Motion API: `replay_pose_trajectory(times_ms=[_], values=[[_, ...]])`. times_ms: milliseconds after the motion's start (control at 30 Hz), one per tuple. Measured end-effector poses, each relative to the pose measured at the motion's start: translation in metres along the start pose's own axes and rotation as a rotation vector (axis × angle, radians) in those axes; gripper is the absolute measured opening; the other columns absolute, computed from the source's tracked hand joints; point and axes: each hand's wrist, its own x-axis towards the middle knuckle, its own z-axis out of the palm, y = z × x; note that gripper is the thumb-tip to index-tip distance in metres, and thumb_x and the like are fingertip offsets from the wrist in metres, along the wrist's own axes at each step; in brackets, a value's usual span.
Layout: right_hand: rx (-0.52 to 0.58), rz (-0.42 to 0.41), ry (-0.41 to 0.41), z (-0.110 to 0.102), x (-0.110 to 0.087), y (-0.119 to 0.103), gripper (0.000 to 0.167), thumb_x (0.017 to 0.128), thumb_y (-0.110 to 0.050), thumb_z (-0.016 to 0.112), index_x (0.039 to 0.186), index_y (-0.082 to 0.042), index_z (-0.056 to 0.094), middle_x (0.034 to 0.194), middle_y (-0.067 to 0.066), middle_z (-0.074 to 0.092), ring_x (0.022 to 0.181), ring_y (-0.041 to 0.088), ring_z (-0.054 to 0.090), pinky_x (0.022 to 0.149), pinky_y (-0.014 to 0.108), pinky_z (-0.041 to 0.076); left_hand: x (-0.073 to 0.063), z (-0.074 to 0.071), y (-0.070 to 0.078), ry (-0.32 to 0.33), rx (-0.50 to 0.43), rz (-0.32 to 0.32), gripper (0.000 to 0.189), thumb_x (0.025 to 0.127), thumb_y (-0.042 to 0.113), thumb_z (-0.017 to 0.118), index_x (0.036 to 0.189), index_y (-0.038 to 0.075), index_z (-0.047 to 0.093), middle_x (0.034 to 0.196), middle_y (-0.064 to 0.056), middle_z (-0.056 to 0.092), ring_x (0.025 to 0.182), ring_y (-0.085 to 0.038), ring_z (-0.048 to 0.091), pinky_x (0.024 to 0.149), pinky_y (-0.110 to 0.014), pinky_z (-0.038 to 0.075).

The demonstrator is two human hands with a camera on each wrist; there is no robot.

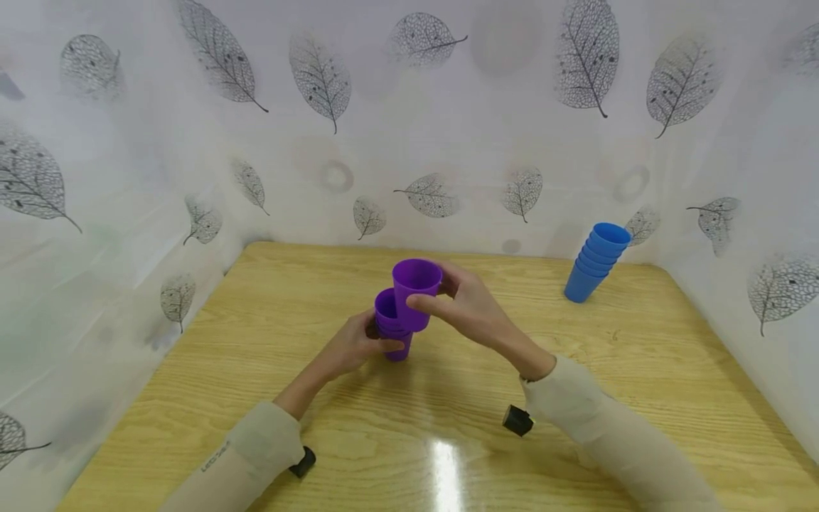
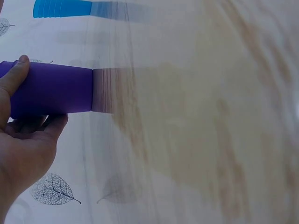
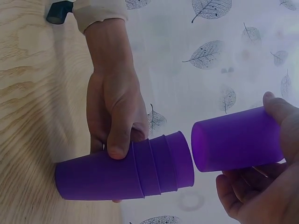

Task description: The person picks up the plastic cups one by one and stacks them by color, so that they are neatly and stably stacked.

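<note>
A stack of several nested purple cups (image 3: 100, 177) stands upright on the table, its base touching the wood. My left hand (image 1: 355, 343) grips the stack around its side, with the thumb across the front. Just above the stack's mouth, my right hand (image 1: 472, 302) holds a single purple cup (image 1: 416, 320) upright, thumb on one side and fingers on the other. In the right wrist view, a narrow gap shows between this cup's base and the stack's top rim. The left wrist view shows purple cup wall (image 2: 60, 91) between thumb and fingers.
Toward the back right of the wooden table (image 1: 288, 284) stands a slightly leaning-looking stack of blue cups (image 1: 595, 259). White leaf-patterned sheeting (image 1: 448, 142) encloses the back and sides. Small black devices (image 1: 517, 421) sit at both sleeve cuffs.
</note>
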Motion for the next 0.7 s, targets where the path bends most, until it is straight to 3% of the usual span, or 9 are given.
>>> replay_pose_trajectory(times_ms=[367, 700], values=[[0.002, 0.004, 0.006, 0.010, 0.018, -0.001, 0.052, 0.094, -0.028, 0.076, 0.141, -0.012, 0.061, 0.121, 0.002, 0.071, 0.100, 0.022, 0.070, 0.087, 0.042, 0.060, 0.002, 0.002, -0.001, 0.032, 0.047, -0.030, 0.061, 0.093, 0.015, 0.078, 0.146, 0.002, 0.051, 0.135, -0.015, 0.065, 0.124, -0.030, 0.062, 0.111, -0.048, 0.046], [0.056, -0.018, 0.012, 0.019, 0.028, 0.012, 0.052, 0.094, -0.021, 0.076, 0.140, -0.007, 0.059, 0.122, 0.005, 0.070, 0.104, 0.024, 0.071, 0.091, 0.040, 0.060, 0.002, 0.004, -0.002, 0.038, 0.042, -0.027, 0.058, 0.093, 0.015, 0.078, 0.143, 0.001, 0.052, 0.133, -0.014, 0.065, 0.123, -0.029, 0.063, 0.110, -0.048, 0.047]])
